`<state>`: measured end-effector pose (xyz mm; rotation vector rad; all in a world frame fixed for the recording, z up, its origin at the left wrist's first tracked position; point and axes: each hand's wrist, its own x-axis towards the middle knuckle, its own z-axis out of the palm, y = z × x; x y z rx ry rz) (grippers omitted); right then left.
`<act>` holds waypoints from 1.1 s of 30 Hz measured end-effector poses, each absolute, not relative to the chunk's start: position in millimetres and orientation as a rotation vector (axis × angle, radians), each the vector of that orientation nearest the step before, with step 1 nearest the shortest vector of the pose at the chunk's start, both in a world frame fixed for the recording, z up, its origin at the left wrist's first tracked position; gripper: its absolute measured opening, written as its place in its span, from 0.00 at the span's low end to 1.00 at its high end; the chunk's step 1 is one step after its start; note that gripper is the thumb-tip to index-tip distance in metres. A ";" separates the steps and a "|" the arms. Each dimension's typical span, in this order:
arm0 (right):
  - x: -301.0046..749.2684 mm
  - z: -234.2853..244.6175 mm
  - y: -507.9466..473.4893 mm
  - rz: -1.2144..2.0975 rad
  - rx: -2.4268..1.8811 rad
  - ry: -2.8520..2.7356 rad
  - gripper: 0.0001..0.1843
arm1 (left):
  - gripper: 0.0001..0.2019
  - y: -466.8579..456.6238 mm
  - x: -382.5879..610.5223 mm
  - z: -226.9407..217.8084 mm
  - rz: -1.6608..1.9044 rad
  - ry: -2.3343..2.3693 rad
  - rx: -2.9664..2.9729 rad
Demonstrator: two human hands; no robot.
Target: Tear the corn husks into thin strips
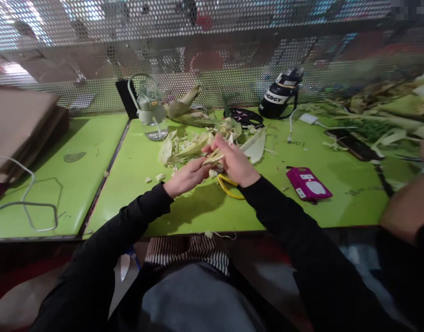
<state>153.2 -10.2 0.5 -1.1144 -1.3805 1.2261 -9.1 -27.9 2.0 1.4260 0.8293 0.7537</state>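
My left hand (187, 178) and my right hand (236, 162) meet over the green table. Between their closed fingers is a strip of pale corn husk (213, 157), pinched from both sides. Just under my right hand shows a yellow loop (229, 188), which looks like a scissors handle; the rest of it is hidden. A loose heap of corn husks (189, 150) and torn bits lies right behind my hands. Small pale scraps (160, 177) are scattered to the left of them.
At the back stand a clear bottle (152, 115) and a black bottle (277, 97), before a perforated metal screen (212, 60). A magenta item (308, 183), a phone (352, 144) and more husks lie right, near another person's arm (405, 203). Cardboard (20, 124) lies left.
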 end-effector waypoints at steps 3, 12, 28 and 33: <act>189.1 2.7 -8.6 0.973 -1.276 -1.536 0.32 | 0.16 -25.0 -11.2 -4.7 0.703 0.803 1.263; 247.8 -30.1 -38.7 0.529 -1.734 -2.333 0.13 | 0.13 -10.2 -19.8 -13.5 0.739 0.671 1.228; 273.9 15.6 -42.8 0.613 -1.861 -2.124 0.25 | 0.11 -9.9 -26.5 -6.5 0.883 0.586 1.102; 259.7 11.3 -63.5 0.981 -1.678 -1.886 0.25 | 0.06 -8.4 -27.5 -0.1 0.934 0.589 1.026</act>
